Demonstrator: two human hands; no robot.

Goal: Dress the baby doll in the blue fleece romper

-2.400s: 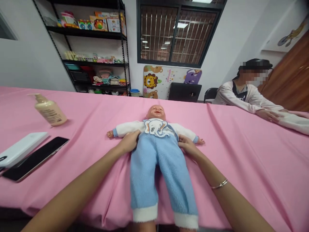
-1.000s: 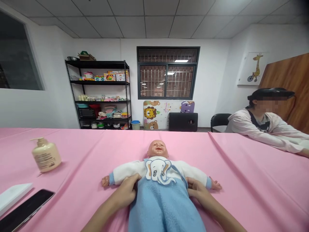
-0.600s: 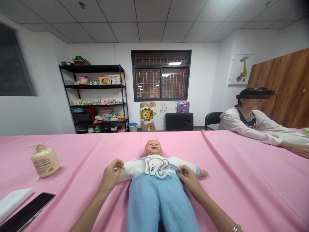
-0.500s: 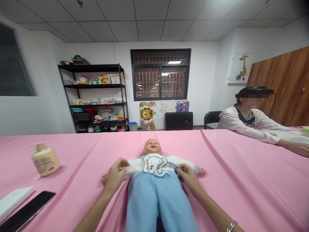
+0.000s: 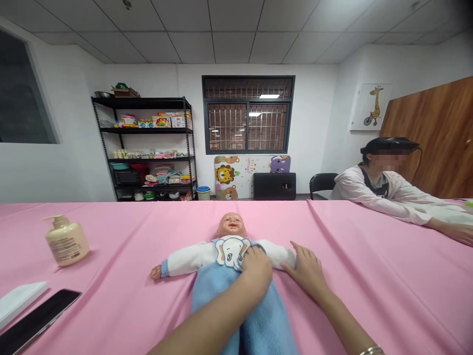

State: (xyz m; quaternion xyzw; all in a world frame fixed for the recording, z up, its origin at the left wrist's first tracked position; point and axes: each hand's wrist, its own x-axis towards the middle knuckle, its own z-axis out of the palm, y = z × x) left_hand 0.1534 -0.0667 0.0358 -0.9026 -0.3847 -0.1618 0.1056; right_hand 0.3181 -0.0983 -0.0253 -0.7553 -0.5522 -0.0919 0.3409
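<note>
A baby doll (image 5: pixel 232 226) lies on its back in a white top and fluffy blue overalls (image 5: pixel 212 286) with an elephant bib (image 5: pixel 228 254). My left hand (image 5: pixel 256 268) reaches across its body, fingers curled in on the right edge of the bib and covering part of the elephant. Over the end of the doll's right-side sleeve (image 5: pixel 279 255) lies my right hand (image 5: pixel 306 268), fingers stretched and thumb apart; the doll's hand there is hidden. The other sleeve (image 5: pixel 188 259) stretches out to the left, its small hand (image 5: pixel 156 272) showing.
On the pink cloth (image 5: pixel 121 296) at left stand a pump bottle (image 5: pixel 68 241), a white flat box (image 5: pixel 22 298) and a dark phone (image 5: pixel 40 320). A person (image 5: pixel 384 182) sits at the right with arms on the table. Behind stands a black shelf (image 5: pixel 148 103).
My left hand has left the doll's left-side sleeve and crossed to the bib's right edge. My right hand has let go of the bib's edge and moved outward onto the sleeve end.
</note>
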